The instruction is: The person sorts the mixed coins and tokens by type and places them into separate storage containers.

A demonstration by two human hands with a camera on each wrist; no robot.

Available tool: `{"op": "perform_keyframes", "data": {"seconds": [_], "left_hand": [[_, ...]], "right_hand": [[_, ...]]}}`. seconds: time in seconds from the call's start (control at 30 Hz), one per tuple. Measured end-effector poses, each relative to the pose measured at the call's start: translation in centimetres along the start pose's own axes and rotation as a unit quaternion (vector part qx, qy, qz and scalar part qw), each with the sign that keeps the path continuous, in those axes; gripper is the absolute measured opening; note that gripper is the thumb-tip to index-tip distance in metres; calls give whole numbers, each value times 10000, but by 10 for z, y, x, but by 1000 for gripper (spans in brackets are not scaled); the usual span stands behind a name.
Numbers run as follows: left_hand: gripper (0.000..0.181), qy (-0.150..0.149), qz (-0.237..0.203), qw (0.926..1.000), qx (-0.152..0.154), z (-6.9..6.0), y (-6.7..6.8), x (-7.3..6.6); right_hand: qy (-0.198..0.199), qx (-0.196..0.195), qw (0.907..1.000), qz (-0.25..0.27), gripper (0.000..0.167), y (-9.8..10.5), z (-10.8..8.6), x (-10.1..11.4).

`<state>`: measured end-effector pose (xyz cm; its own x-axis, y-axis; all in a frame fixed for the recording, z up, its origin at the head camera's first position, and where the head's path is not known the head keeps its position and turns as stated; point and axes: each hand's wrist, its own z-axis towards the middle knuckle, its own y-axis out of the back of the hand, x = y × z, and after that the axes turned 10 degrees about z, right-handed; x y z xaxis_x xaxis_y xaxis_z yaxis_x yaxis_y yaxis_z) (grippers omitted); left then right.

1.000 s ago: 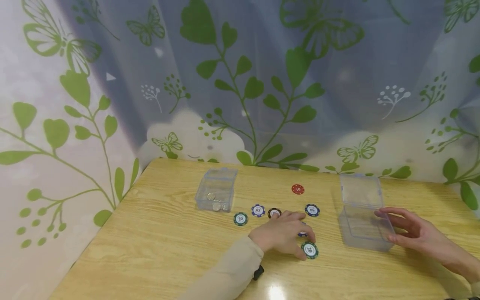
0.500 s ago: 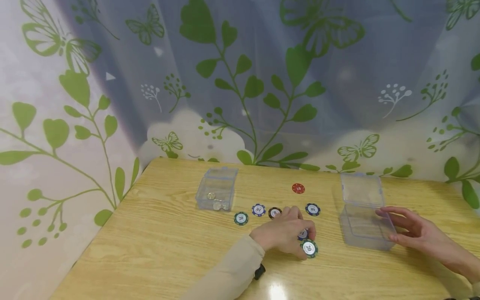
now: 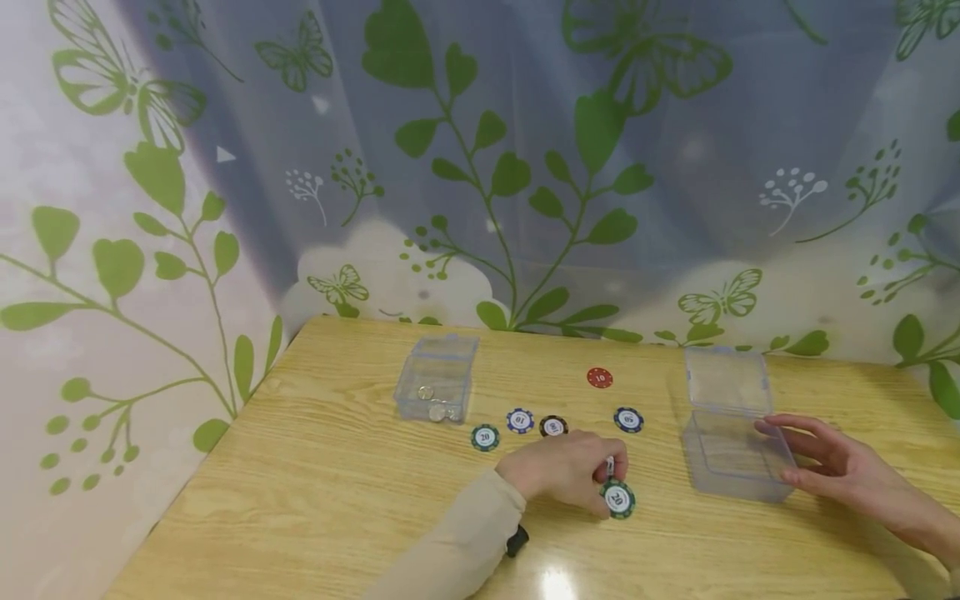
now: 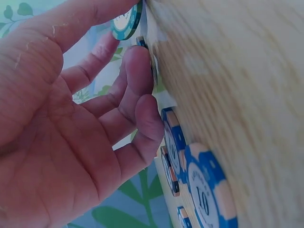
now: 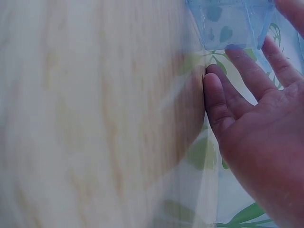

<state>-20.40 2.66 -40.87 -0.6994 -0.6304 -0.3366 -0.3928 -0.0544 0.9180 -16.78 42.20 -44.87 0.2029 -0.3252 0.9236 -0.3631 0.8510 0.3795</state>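
Two boxes [image 3: 738, 486] flank the chips [image 3: 520, 420]; the left hand [image 3: 562, 468] seemingly hides some.

Cannot identify the pale sliver [image 3: 610, 467] between the fingers of the left hand [image 3: 558, 472], nor see the near rim of the black chip [image 3: 553, 425] behind the knuckles. Cannot read the coins [image 3: 437, 412]: too small. Cannot follow the left sleeve [image 3: 457, 533] past the head view's lower edge. In the left wrist view, lose the green chip [image 4: 126, 26] at the top edge. In the right wrist view, lose the box [image 5: 230, 23] likewise; see the table [image 5: 85, 118] only blurred.
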Motion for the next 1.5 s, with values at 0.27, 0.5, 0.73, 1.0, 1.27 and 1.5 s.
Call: {"op": "perform_keyframes", "data": {"seconds": [0.27,0.5,0.73,1.0,1.27,1.5], "left_hand": [[32,-145,-318,9993,105,-1,3,0],[25,-73,-523,9986,90,-2,5,2],[21,-23,-562,9984,-37,-4,8,4],[17,44,-1059,9925,-615,-2,8,9],[18,236,-2256,9663,-1215,2,10,11],[17,445,-3053,9379,-1584,6,8,7]], "right_hand": [[-195,-97,9997,-145,63,3,-1,1],[-254,-118,9994,-193,63,3,-1,3],[-333,-120,9991,-230,63,4,-1,3],[-467,-140,9987,-161,62,1,2,4],[-578,-278,9974,-315,63,1,4,5],[-737,-325,9963,-297,67,3,3,4]]}}
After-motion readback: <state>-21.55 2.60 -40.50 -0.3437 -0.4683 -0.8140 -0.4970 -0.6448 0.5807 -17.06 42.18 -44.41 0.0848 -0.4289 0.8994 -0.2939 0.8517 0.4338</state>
